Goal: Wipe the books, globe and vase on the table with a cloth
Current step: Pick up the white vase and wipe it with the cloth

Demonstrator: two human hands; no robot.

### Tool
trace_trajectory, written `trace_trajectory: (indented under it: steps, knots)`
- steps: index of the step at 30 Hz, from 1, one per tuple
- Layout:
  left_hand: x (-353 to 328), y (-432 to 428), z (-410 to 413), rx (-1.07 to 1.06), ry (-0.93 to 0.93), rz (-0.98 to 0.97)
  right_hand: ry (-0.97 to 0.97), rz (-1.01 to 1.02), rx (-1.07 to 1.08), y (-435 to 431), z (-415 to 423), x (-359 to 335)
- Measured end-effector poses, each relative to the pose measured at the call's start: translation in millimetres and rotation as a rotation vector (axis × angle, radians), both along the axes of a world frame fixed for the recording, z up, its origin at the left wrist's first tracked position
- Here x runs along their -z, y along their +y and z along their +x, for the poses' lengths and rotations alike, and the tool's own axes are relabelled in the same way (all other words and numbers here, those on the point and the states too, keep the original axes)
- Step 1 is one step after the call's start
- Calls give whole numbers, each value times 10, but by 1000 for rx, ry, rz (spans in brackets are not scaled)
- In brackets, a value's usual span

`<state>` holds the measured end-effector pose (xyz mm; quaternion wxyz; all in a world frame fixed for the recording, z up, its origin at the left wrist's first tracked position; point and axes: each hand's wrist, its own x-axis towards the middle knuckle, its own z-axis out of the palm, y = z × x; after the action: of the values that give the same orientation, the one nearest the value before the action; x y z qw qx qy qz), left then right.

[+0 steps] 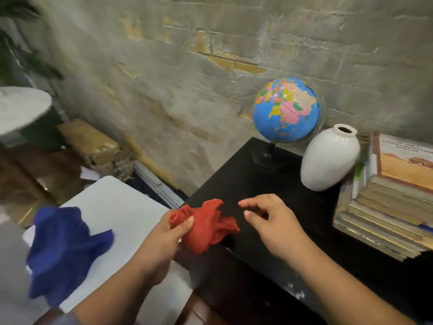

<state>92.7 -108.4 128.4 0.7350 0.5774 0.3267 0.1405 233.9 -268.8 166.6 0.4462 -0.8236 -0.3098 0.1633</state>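
Your left hand [161,242] gripped the crumpled red fabric cloth [208,227], probably soft and light, and its loose end, just beside your empty, relaxed right hand [274,221], seemed best to take.

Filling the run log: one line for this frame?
left hand grips red cloth | right hand open, empty, beside cloth | globe, vase, books on table, none touched

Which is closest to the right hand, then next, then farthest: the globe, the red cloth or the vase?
1. Red cloth, just left of the right hand.
2. Vase, behind, to the right.
3. Globe, farthest back.
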Motion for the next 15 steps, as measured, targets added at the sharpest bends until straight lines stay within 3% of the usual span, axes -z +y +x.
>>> trace_trajectory:
  steps: [3,11,15]
  knots:
    - [192,411,-344,-151,168,184,6,8,-33,173,-10,-8]
    - [1018,1056,-829,-399,425,-20,58,1,-23,491,39,31]
    - [1367,1224,-976,-441,609,104,77,2,-11,568,50,66]
